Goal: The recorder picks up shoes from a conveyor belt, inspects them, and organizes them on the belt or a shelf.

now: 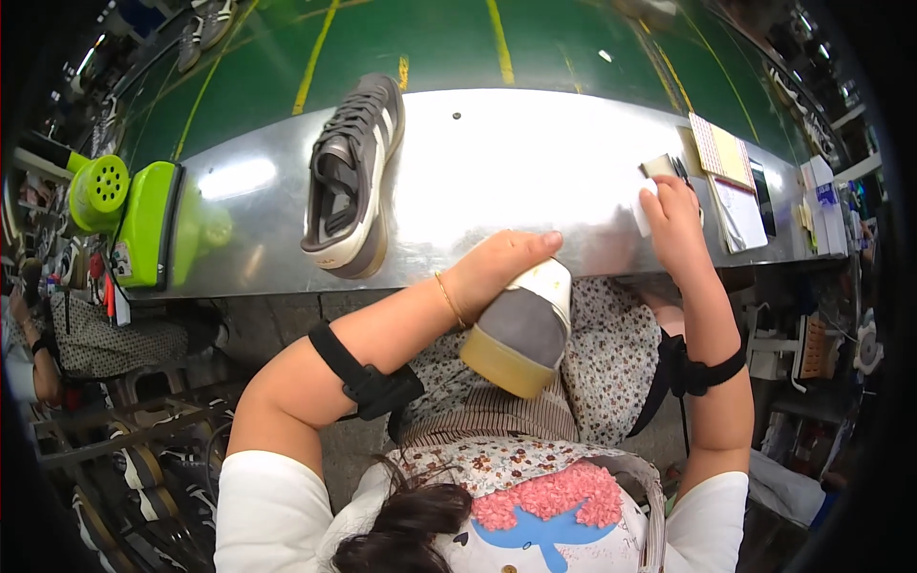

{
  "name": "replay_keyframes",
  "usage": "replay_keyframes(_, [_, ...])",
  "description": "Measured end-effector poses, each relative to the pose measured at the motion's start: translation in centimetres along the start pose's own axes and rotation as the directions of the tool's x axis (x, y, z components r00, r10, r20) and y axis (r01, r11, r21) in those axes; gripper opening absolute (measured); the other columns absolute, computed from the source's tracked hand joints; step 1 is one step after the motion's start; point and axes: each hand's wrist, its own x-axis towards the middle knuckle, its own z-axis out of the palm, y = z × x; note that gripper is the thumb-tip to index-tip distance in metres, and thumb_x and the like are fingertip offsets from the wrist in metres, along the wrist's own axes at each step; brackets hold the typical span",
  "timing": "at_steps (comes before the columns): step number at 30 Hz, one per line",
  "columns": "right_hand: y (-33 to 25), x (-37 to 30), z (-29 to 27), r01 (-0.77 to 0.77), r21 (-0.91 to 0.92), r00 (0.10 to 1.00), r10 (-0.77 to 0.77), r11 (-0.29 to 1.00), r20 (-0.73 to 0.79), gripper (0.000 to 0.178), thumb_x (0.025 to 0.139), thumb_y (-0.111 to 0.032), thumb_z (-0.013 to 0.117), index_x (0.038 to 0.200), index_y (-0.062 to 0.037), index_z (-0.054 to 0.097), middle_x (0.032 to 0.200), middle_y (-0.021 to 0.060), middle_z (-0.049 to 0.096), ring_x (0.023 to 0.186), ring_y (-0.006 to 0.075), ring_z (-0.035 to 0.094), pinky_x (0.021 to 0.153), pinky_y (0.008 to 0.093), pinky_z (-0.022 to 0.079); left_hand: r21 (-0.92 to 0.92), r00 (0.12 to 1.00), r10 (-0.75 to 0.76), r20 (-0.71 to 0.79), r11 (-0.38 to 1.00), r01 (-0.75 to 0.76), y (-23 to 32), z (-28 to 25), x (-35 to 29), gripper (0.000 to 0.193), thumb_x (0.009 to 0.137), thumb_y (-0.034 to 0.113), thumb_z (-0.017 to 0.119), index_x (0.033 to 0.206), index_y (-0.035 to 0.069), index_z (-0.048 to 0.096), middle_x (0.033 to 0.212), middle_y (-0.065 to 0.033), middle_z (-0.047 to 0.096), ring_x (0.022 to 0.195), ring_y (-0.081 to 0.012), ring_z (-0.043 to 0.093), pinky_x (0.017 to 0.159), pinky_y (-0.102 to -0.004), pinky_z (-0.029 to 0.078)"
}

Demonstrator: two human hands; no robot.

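My left hand [497,263] is wrapped over a sneaker [525,329] above my lap. Its grey and white heel and yellowish gum sole point toward me; the rest is hidden by the hand. At the right of the metal table, my right hand [676,215] has its fingers bent together by a small cream block with a dark end [659,172]. Something white shows under its fingertips, too small to name. A matching grey sneaker [351,181] with white stripes and tied laces rests upright on the table, left of centre.
A bright green device [145,224] stands at the table's left end. Notepads and papers [728,181] lie at the right end. Beyond the metal table [258,253] runs a green surface with yellow lines [439,43]. Shoes on racks [143,468] are low at left.
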Motion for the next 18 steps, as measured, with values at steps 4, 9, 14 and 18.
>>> replay_keyframes(4, [4.4,1.0,1.3,-0.102,-0.132,0.992,0.110,0.986,0.062,0.033,0.083,-0.021,0.057,0.105,0.0037,0.054,0.117,0.0197,0.049,0.109,0.0374,0.044,0.096,0.0436,0.033,-0.280,0.954,0.274,0.122,0.932,-0.232,4.6,0.9,-3.1,0.047,0.089,0.051,0.045,0.085,0.005,0.054,0.072,-0.0060,0.057,0.065,-0.0139,0.054,0.061,-0.0281,0.045])
replay_keyframes(9, [5.2,0.1,2.1,-0.160,-0.272,0.982,0.125,0.949,-0.142,0.048,0.077,-0.017,0.065,0.118,-0.0005,0.046,0.125,0.0185,0.042,0.115,0.0362,0.039,0.097,0.0453,0.031,-0.127,0.598,0.792,0.122,0.610,-0.782,9.3,1.5,-5.3,0.052,0.085,0.057,0.044,0.077,0.006,0.049,0.059,-0.0059,0.052,0.052,-0.0179,0.048,0.055,-0.0314,0.038])
replay_keyframes(14, [0.8,-0.2,2.2,0.163,0.069,0.942,-0.135,0.984,-0.306,0.039,0.083,-0.015,0.056,0.118,-0.0010,0.046,0.120,0.0198,0.045,0.113,0.0354,0.042,0.097,0.0426,0.031,0.664,0.463,0.610,0.643,-0.143,-0.734,6.7,2.2,-0.8,0.030,0.077,0.035,0.064,0.079,0.007,0.055,0.081,-0.0040,0.058,0.079,-0.0210,0.055,0.078,-0.0350,0.041])
replay_keyframes(18, [-2.9,-1.6,2.3,0.018,0.571,0.993,-0.080,0.821,0.083,0.040,0.092,-0.021,0.047,0.125,0.0021,0.041,0.118,0.0194,0.049,0.107,0.0299,0.051,0.090,0.0376,0.041,0.888,0.729,0.509,0.457,-0.221,-0.403,3.0,1.3,-0.7,0.028,0.076,0.016,0.062,0.102,0.009,0.056,0.111,-0.0066,0.055,0.106,-0.0209,0.052,0.091,-0.0365,0.039])
